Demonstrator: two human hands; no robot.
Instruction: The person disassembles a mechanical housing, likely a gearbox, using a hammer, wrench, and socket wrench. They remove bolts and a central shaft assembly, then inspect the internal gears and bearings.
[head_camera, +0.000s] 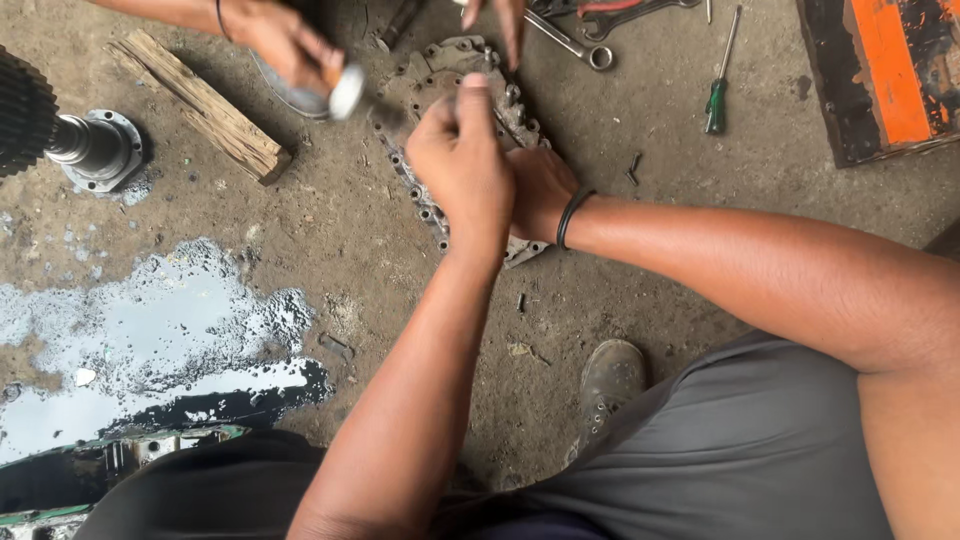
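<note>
A grey metal cover plate (428, 82) with a ring of bolt holes lies flat on the dirty concrete floor. My left hand (462, 165) hovers over its middle with fingers curled, pinching something small that I cannot make out. My right hand (538, 192), with a black band on the wrist, rests on the plate's right side, partly hidden behind the left hand. Another person's hand (283, 42) at the top left holds a small round white-capped object (347, 92) above the plate's left edge. A second hand of that person (503, 22) reaches down at the top centre.
A wooden block (200, 105) lies left of the plate, with a geared shaft and flange (92, 148) further left. A wrench (570, 42) and green-handled screwdriver (718, 92) lie beyond. An orange-and-black metal part (885, 75) sits top right. An oily puddle (150, 350) spreads lower left. My shoe (608, 385) is below.
</note>
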